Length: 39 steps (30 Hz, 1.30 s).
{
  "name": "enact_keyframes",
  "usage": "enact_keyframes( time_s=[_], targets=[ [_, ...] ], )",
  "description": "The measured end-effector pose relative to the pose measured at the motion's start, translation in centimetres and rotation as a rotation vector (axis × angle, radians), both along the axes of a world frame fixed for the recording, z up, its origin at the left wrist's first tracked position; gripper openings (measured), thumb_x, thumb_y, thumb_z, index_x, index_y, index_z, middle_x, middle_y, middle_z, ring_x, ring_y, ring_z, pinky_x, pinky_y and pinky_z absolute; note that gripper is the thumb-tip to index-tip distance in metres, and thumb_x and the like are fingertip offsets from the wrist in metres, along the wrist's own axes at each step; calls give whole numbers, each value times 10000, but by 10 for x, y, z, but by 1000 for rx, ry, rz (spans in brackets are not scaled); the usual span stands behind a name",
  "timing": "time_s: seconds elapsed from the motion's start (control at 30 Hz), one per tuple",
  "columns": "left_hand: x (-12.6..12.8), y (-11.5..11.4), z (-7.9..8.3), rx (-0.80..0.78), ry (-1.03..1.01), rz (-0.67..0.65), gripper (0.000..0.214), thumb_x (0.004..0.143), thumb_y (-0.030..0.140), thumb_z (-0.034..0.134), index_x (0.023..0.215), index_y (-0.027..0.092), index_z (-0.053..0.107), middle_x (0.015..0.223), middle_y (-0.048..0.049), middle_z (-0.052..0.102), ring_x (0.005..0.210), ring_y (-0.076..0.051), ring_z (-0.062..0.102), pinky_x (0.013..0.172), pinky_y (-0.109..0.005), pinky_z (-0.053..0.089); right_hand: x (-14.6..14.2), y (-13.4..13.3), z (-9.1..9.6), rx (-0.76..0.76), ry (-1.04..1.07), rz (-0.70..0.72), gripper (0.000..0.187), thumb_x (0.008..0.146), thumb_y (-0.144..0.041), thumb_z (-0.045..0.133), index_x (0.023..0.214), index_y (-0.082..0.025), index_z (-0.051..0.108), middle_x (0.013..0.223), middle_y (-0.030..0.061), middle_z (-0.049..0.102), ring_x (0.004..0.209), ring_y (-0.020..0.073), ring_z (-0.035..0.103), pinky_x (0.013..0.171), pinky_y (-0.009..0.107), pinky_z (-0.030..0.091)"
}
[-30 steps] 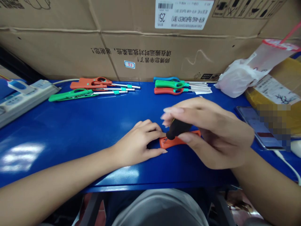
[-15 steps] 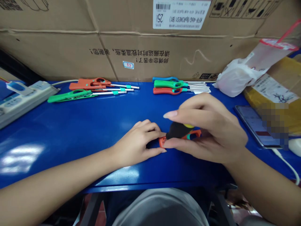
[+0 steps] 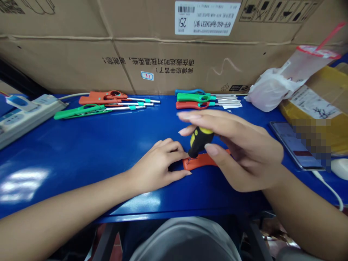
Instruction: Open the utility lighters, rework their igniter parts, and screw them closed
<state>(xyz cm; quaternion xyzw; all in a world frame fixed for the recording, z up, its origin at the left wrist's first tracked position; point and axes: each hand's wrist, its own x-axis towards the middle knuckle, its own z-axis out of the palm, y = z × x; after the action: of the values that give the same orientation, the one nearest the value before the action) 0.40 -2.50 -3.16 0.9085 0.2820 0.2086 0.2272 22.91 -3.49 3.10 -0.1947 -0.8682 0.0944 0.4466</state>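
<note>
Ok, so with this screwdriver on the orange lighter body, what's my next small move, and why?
I'd probably give the black-and-yellow screwdriver a small, gentle turn. Your right hand has its handle, its tip appears to sit on the orange lighter body, and your left hand steadies that body on the blue bench. The screw itself is hidden.

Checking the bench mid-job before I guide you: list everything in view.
orange utility lighter: 1, orange, on the bench under both hands
screwdriver: 1, black and yellow, tip at the lighter
rear-left lighters: 3, two orange, one green, back edge
rear-right lighters: 3, blue, green, red, back edge
power strip: 1, white, far left
carton: 1, brown, behind bench
plastic bag: 1, white, back right
plastic cup: 1, clear, red rim, above bag
parcel: 1, yellow, far right
smartphone: 1, dark, right, partly blurred
mouse: 1, white, right edge
bench: 1, blue
left hand: 1, gripping the lighter's end
right hand: 1, holding the screwdriver
</note>
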Motion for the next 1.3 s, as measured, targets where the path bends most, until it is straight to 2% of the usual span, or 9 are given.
enact_keyframes(
  time_s=[0.17, 0.37, 0.57, 0.73, 0.83, 0.93, 1.03, 1.13, 1.3],
  targets=[
    [1, 0, -1, 12, 7, 11, 272, 936, 402, 740, 1125, 207, 735, 1140, -82, 698, 1077, -267, 619, 942, -425, 489, -4, 1, -2, 117, 103, -83, 366, 865, -237, 809, 1214, -225, 700, 971, 50, 742, 916, 217, 699, 835, 384, 636],
    [1, 0, -1, 0, 12, 5, 295, 946, 386, 729, 1197, 230, 727, 1159, -81, 700, 1079, -263, 620, 967, -435, 479, 2, -2, 1, -57, 66, 3, 414, 965, -109, 583, 1361, -214, 641, 1290, 80, 723, 1134, 237, 707, 994, 438, 598],
    [1, -1, -1, -31, -4, 16, 286, 932, 358, 746, 1178, 217, 714, 1117, -65, 700, 1037, -251, 629, 919, -412, 497, -1, -1, 3, 101, 87, -80, 257, 853, -188, 832, 1077, -120, 728, 853, 32, 690, 836, 144, 629, 799, 303, 592],
    [0, 0, -1, 3, -1, 10, 271, 943, 351, 728, 1182, 225, 731, 1204, -88, 698, 1090, -276, 631, 965, -452, 488, -2, -4, 1, -47, 15, 30, 358, 1015, -167, 566, 1370, -130, 593, 1259, 121, 706, 1141, 216, 680, 1004, 409, 581],
    [1, 0, -2, -19, 3, 12, 260, 944, 353, 721, 1164, 214, 723, 1206, -88, 695, 1091, -278, 627, 959, -445, 489, -5, -5, -1, -49, 46, 54, 350, 972, -95, 624, 1317, -156, 616, 1163, 66, 742, 1035, 173, 697, 904, 331, 606],
    [1, 0, -2, -60, 31, 7, 244, 955, 363, 707, 1142, 206, 713, 1117, -67, 698, 1050, -258, 626, 933, -413, 493, -6, -3, -2, 57, 87, -47, 305, 894, -189, 786, 1180, -174, 681, 954, 31, 721, 881, 158, 662, 764, 291, 600],
    [2, 0, -1, -26, 29, 12, 233, 950, 365, 716, 1128, 214, 720, 1077, -57, 689, 1027, -253, 617, 921, -415, 485, -4, -2, -1, 29, 42, -36, 328, 961, -237, 701, 1278, -171, 649, 1068, 66, 735, 1026, 208, 690, 893, 369, 612],
    [1, -1, 0, 5, 7, 15, 225, 943, 355, 727, 1125, 223, 726, 1084, -61, 695, 1038, -262, 620, 935, -433, 479, -1, -3, 1, -58, 9, 52, 400, 991, -115, 572, 1388, -168, 586, 1279, 80, 724, 1179, 226, 685, 1041, 425, 576],
    [1, 1, -2, -40, 42, 10, 253, 956, 376, 706, 1143, 206, 711, 1153, -75, 696, 1073, -268, 627, 933, -423, 498, -4, -3, 1, 54, 73, -58, 288, 889, -222, 798, 1158, -195, 699, 930, 29, 699, 882, 171, 671, 778, 315, 628]
  ],
)
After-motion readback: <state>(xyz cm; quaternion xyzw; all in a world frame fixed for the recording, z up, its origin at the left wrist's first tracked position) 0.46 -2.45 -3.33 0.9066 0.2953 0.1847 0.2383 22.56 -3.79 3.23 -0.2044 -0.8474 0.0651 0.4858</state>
